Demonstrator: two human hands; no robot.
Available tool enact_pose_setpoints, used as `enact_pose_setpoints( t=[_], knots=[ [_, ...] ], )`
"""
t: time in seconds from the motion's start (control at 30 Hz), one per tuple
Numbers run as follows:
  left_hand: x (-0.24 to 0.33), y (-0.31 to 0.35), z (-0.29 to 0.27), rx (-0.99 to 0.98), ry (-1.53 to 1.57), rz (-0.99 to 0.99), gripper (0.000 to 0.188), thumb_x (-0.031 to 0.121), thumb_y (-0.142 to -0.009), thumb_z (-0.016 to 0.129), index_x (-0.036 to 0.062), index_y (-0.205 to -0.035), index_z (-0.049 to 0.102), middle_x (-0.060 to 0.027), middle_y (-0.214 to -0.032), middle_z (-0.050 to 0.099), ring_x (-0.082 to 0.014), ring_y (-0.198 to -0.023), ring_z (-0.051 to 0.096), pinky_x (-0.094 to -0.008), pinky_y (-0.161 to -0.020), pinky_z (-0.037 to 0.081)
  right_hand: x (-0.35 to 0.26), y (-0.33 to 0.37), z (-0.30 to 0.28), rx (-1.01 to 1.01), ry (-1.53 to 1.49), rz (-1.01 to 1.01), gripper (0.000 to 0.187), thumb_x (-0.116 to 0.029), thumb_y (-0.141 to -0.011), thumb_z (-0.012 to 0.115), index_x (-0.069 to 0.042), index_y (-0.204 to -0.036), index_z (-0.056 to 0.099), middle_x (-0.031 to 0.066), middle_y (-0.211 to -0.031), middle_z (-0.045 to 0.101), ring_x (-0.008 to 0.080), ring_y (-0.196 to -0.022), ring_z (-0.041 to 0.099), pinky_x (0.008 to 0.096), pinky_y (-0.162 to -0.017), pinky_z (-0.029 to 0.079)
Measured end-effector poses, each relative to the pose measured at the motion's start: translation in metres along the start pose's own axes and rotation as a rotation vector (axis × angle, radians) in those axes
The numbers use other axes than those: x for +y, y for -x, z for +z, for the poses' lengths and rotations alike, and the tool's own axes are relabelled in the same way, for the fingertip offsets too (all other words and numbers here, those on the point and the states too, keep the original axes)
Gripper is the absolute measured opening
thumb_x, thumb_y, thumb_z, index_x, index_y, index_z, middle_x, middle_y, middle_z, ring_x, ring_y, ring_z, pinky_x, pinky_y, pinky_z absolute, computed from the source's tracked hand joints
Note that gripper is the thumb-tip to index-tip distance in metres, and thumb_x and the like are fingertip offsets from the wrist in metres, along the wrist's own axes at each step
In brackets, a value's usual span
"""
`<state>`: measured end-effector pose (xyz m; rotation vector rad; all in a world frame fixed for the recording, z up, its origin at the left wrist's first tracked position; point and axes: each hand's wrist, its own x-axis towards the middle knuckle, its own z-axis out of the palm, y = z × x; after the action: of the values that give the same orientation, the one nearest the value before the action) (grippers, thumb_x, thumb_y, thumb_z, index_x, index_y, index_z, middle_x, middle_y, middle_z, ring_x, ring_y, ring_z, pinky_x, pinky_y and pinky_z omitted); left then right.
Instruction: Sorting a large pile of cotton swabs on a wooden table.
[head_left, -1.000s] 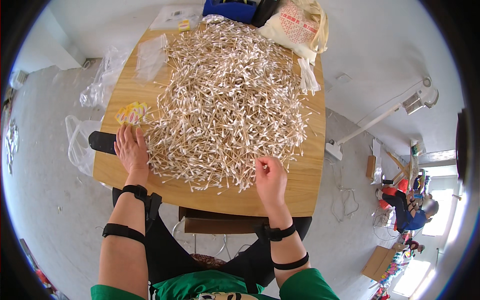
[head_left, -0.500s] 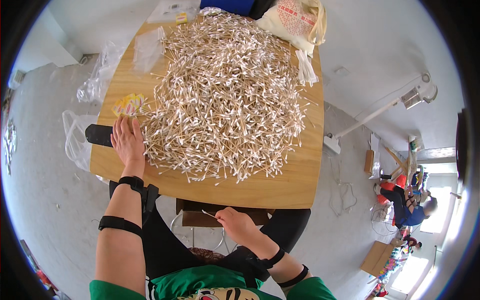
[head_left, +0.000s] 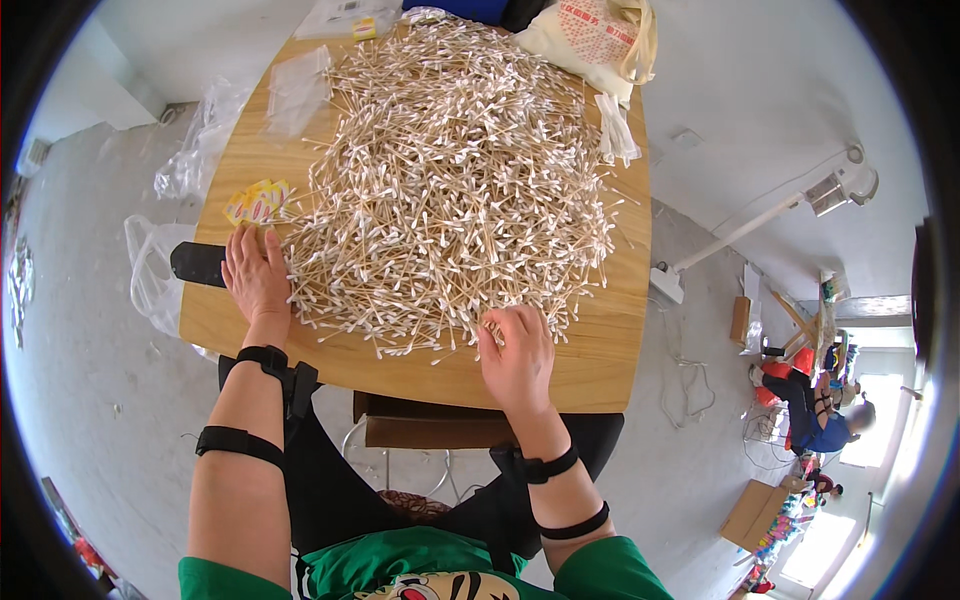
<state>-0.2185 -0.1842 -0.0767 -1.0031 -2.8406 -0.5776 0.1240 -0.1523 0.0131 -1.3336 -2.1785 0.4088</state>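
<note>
Your right hand (head_left: 517,355), which half a second ago was pulled back below the table edge near your lap, is now back on the wooden table (head_left: 600,365). Its fingers touch the near edge of the cotton swab pile (head_left: 450,190).

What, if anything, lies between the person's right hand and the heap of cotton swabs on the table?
Nothing visible does. The right hand already rests on the near edge of the heap of cotton swabs, fingers among the sticks. The left hand lies flat at the heap's left edge, beside a black object.
</note>
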Motion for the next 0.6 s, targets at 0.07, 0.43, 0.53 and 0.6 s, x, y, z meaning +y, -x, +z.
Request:
enact_pose_setpoints(
  t=[0.07,0.43,0.53,0.6],
  knots=[
    [0.000,0.000,-0.001,-0.003,0.006,-0.005,0.050,0.050,-0.100,0.037,0.0139,-0.131,0.054,-0.0015,-0.145,0.046,-0.0181,-0.140,0.033,-0.0434,-0.116,0.020,0.000,-0.012,0.006,-0.001,-0.003,-0.012,0.020,-0.006,-0.075,0.073,-0.007,-0.092,0.063,0.0076,-0.087,0.056,0.0294,-0.083,0.057,0.0392,-0.072,0.048],
    [0.001,0.001,-0.001,0.013,0.008,-0.011,0.050,0.050,-0.100,0.038,0.0149,-0.132,0.053,-0.0009,-0.145,0.046,-0.0178,-0.140,0.032,-0.0423,-0.116,0.019,0.030,-0.042,0.007,0.007,0.180,0.048,0.011,-0.012,-0.078,0.072,-0.010,-0.081,0.061,0.0068,-0.083,0.055,0.0281,-0.083,0.058,0.0385,-0.071,0.048],
    [0.003,0.001,-0.003,-0.003,0.006,-0.014,0.050,0.050,-0.100,0.037,0.0151,-0.132,0.053,-0.0008,-0.145,0.045,-0.0175,-0.140,0.032,-0.0421,-0.116,0.019,0.048,-0.041,-0.001,0.061,0.178,0.057,0.011,-0.012,-0.079,0.072,-0.010,-0.082,0.061,0.0070,-0.086,0.057,0.0291,-0.084,0.058,0.0400,-0.072,0.048],
    [0.003,0.001,-0.001,-0.003,0.010,-0.014,0.050,0.050,-0.100,0.037,0.0151,-0.132,0.053,-0.0007,-0.145,0.045,-0.0174,-0.140,0.032,-0.0421,-0.116,0.018,0.054,-0.038,-0.005,0.107,0.177,0.073,0.014,-0.011,-0.078,0.073,-0.010,-0.086,0.061,0.0078,-0.087,0.058,0.0300,-0.085,0.058,0.0413,-0.072,0.048]
  ],
)
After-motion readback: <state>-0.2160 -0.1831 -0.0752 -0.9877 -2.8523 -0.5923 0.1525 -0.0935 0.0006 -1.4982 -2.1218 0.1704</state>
